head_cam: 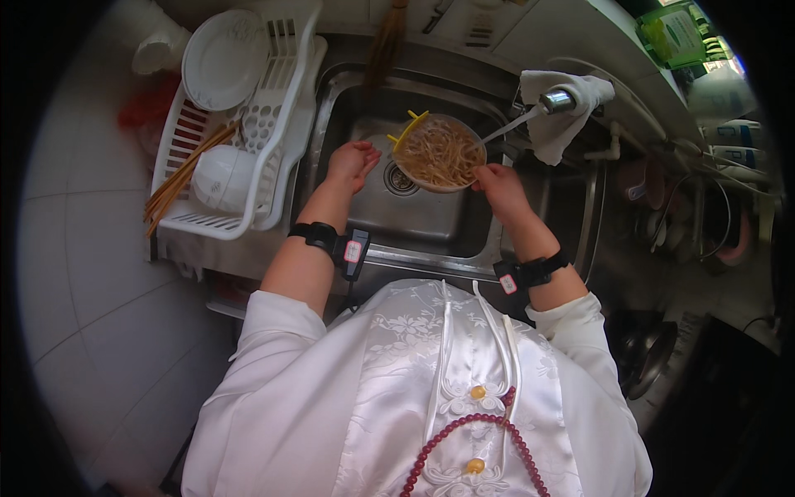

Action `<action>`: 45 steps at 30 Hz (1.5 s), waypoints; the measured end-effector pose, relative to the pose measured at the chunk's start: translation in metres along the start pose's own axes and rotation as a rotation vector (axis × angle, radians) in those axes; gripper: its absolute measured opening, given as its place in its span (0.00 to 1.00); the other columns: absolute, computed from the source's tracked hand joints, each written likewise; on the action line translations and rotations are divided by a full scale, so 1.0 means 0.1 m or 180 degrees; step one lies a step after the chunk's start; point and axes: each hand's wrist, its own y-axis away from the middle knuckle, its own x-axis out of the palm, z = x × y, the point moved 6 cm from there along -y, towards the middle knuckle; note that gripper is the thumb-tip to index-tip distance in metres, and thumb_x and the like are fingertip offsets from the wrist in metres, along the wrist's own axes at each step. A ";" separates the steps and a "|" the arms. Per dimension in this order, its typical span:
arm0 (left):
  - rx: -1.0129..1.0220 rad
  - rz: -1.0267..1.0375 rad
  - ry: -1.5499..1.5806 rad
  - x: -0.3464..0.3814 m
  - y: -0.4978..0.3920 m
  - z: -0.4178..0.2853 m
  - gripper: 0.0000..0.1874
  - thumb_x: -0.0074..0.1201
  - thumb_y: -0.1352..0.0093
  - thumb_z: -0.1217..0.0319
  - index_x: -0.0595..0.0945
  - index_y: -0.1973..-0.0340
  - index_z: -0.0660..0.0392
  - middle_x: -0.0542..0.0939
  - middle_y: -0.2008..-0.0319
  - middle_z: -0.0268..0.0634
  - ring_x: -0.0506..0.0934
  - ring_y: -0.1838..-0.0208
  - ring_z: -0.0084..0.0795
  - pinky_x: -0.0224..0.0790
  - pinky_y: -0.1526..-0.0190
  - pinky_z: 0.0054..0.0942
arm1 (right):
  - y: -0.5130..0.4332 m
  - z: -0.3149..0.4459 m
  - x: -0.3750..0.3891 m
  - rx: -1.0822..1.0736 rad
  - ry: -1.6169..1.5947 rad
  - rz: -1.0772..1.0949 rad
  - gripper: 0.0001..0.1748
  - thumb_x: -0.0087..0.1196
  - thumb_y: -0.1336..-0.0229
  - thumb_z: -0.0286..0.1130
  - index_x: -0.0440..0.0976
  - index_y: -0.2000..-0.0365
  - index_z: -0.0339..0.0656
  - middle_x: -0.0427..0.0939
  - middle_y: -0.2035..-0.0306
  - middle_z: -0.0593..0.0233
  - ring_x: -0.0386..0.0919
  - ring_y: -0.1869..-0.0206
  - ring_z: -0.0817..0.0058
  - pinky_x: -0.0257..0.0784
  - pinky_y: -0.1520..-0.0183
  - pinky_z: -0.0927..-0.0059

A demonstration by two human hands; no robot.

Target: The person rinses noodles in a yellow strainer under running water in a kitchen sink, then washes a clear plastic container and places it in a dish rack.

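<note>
My right hand (502, 191) grips the near right rim of a bowl (445, 189) over the sink (422, 223). Pale, thin strands that look like bean sprouts (440, 152) fill the bowl, with water about them. A yellow plastic strainer piece (407, 132) sits along the bowl's upper left rim. From the faucet (557, 101) a water stream (512, 127) runs into the bowl's right side. My left hand (355, 164) hovers left of the bowl, apart from it, holding nothing, its fingers loosely bent. Between that hand and the bowl shows the metal drain (400, 179).
Left of the sink, a white dish rack (239, 223) holds a plate (223, 59), white bowls (223, 177) and wooden chopsticks (186, 174). A white cloth (553, 140) hangs around the faucet. A green bottle (674, 37) stands at the upper right, and a second basin (568, 211) lies right.
</note>
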 end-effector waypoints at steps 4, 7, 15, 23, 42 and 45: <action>0.0012 0.0111 -0.0002 0.00 0.04 0.01 0.12 0.38 0.36 0.84 0.69 0.57 0.67 0.71 0.56 0.51 0.73 0.51 0.44 0.69 0.48 0.34 | 0.00 0.00 0.01 0.0113 0.0072 0.0044 0.14 0.50 0.49 0.36 0.74 0.73 0.32 0.74 0.79 0.67 0.67 0.77 0.81 0.60 0.73 0.79; -0.0145 0.0128 0.0262 0.01 0.04 0.03 0.13 0.38 0.36 0.83 0.68 0.55 0.68 0.71 0.54 0.54 0.72 0.49 0.46 0.68 0.47 0.35 | 0.03 0.04 0.01 0.0174 0.0129 0.0091 0.14 0.50 0.50 0.35 0.74 0.71 0.31 0.74 0.77 0.66 0.68 0.75 0.81 0.59 0.71 0.81; -0.0484 0.0140 0.0860 -0.02 0.09 0.02 0.17 0.39 0.34 0.74 0.66 0.51 0.68 0.67 0.48 0.58 0.68 0.44 0.50 0.62 0.43 0.41 | 0.08 0.14 -0.01 0.0187 0.0309 -0.0038 0.15 0.50 0.51 0.36 0.75 0.71 0.32 0.73 0.79 0.66 0.66 0.77 0.82 0.57 0.74 0.81; -0.0076 0.0369 0.0379 0.04 0.09 -0.01 0.25 0.32 0.40 0.88 0.63 0.46 0.66 0.64 0.44 0.58 0.64 0.40 0.49 0.57 0.39 0.40 | 0.06 0.11 -0.08 0.0224 0.0493 -0.0153 0.16 0.50 0.52 0.37 0.74 0.74 0.31 0.74 0.80 0.65 0.69 0.77 0.79 0.62 0.73 0.78; 0.2735 0.0588 -0.2712 1.27 0.89 -0.47 0.09 0.60 0.46 0.74 0.79 0.69 0.59 0.79 0.72 0.40 0.77 0.68 0.29 0.70 0.67 0.25 | 0.01 0.18 -0.05 0.0161 0.0523 -0.0062 0.16 0.50 0.51 0.37 0.75 0.73 0.32 0.75 0.78 0.66 0.66 0.77 0.81 0.59 0.74 0.79; 0.2456 0.0956 -0.3415 1.53 0.86 -0.28 0.08 0.58 0.47 0.73 0.80 0.71 0.59 0.79 0.73 0.43 0.77 0.68 0.35 0.69 0.66 0.30 | -0.01 0.16 -0.04 0.0141 0.0498 -0.0103 0.16 0.50 0.51 0.36 0.74 0.77 0.30 0.75 0.80 0.64 0.70 0.77 0.79 0.63 0.73 0.77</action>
